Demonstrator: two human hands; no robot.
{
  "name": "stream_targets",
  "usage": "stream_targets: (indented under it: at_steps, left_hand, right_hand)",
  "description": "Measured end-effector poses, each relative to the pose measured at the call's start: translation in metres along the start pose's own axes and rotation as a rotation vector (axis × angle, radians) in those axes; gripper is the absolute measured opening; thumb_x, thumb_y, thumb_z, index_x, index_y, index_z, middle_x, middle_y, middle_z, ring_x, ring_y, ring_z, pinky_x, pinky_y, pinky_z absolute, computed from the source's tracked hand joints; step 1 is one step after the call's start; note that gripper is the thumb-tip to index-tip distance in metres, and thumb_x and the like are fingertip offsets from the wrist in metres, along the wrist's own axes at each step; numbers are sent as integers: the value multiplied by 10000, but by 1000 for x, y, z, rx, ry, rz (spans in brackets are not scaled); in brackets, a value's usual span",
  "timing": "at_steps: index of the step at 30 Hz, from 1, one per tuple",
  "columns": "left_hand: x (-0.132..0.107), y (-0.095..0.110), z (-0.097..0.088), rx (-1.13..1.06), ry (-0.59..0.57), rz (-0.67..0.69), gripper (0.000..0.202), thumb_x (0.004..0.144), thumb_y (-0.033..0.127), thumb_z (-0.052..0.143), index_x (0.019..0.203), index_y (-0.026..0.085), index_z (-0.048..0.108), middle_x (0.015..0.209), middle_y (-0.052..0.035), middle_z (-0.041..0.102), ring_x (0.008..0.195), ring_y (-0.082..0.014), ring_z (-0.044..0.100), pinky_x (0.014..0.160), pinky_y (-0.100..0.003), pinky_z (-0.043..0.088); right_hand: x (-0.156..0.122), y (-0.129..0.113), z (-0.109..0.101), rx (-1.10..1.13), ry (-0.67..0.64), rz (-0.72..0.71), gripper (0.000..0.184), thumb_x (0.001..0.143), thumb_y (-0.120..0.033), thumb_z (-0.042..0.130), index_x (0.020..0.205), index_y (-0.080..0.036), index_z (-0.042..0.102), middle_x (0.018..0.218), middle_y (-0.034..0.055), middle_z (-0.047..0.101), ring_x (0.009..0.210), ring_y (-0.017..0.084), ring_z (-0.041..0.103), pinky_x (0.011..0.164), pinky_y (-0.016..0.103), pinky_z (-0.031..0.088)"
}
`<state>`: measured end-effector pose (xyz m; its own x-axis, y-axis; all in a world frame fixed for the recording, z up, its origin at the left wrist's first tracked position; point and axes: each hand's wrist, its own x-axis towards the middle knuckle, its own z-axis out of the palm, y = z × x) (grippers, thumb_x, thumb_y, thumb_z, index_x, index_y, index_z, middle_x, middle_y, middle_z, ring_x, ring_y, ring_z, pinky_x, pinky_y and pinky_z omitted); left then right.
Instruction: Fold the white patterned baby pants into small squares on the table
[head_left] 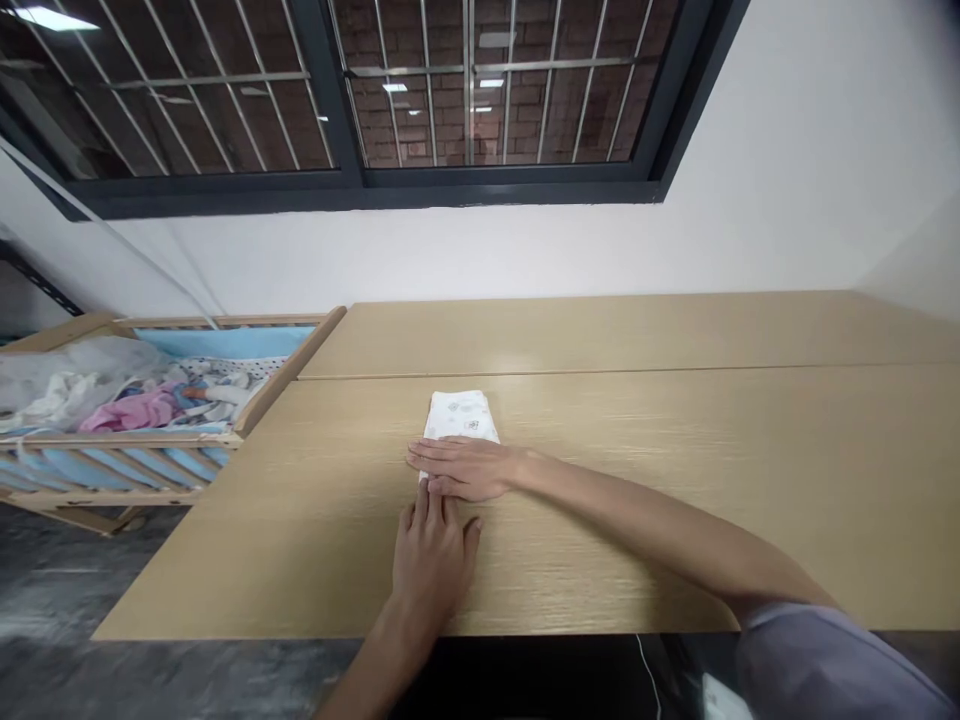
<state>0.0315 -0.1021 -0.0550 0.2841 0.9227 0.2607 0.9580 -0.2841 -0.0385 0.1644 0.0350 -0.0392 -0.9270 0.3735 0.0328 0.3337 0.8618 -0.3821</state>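
Note:
A white folded cloth point(459, 414) with small printed figures lies flat on the wooden table point(637, 480). Across its near part rests my right hand point(469, 467), palm down with the fingers stretched to the left. My left hand point(435, 550) lies just below, its fingers extended forward. Its fingertips touch the cloth's near edge and the fingers of my right hand. Much of the cloth's near half is hidden under the right hand. Neither hand grips anything.
Left of the table stands a wooden crib point(281, 385) with blue lining. Inside are a pink cloth point(139, 408), other fabrics and what looks like a doll's arm. A barred window point(487, 90) is set in the white wall behind. A white cable point(649, 675) hangs below the table's front edge.

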Motion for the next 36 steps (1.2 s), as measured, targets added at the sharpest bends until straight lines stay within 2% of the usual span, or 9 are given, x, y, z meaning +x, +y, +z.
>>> stream_targets:
  at_steps: [4,8,13,17,20,23,26,31,36]
  left_hand:
    - [1,-3,6,-40,35,-19,545,986,408,440,1354,25,566,1435,-294,534,1315,-389,554,1005,-514,512]
    - [0,-5,5,-43,19,-13,535,992,394,427,1357,29,568,1450,-283,523,1317,-382,555,1013,-508,505]
    - [-1,-9,5,-42,29,5,505,1000,396,418,1352,71,580,1452,-255,534,1319,-367,557,1009,-505,505]
    - [4,-24,-1,-117,1,59,435,1001,338,432,1310,96,618,1413,-220,584,1298,-348,580,1022,-513,504]
    - [13,-47,-12,-249,-59,120,353,1001,243,434,1242,144,671,1305,-138,686,1233,-288,631,1032,-457,512]
    - [22,-70,-20,-329,-77,150,325,990,204,457,1207,169,696,1227,-93,731,1162,-257,662,1018,-421,523]
    - [28,-82,-20,-316,-54,228,322,965,154,469,1178,188,708,1222,-85,730,1143,-266,653,1009,-441,522]
    - [32,-80,-15,-280,-24,283,307,944,94,457,1103,186,703,1139,-89,742,1066,-269,656,979,-453,511]
    - [26,-76,-28,-381,-128,189,257,997,202,422,1000,203,679,991,-67,737,994,-260,657,923,-433,509]
  right_hand:
    - [0,39,-7,-32,63,116,642,1042,-533,357,1602,-231,269,1666,62,188,1550,235,156,1271,445,108]
    - [2,78,-24,-79,104,213,643,1044,-513,340,1607,-217,248,1671,59,155,1557,241,120,1272,459,77]
    - [3,94,-32,-113,101,264,646,1063,-487,248,1620,-168,181,1689,81,93,1564,229,57,1271,435,44]
    - [-13,69,-45,-76,237,288,644,1060,-515,261,1615,-194,203,1690,102,147,1558,258,116,1256,483,114]
    - [-36,33,-56,-85,371,286,546,1036,-487,399,1510,-219,434,1546,146,436,1417,309,399,1166,521,307]
    - [-61,-2,-53,-102,305,228,452,974,-478,547,1304,-182,634,1230,151,643,1118,303,601,1011,495,454]
    - [-82,-20,-33,-127,231,196,376,948,-429,607,1214,-174,683,1140,144,673,1042,298,629,955,489,481]
    - [-95,-27,2,-169,362,242,237,992,-205,509,1134,-189,698,1121,133,692,1055,261,644,975,471,467]
    - [-95,-47,-5,-116,375,286,217,949,-144,501,1056,-175,688,1041,106,698,985,243,647,938,452,470]
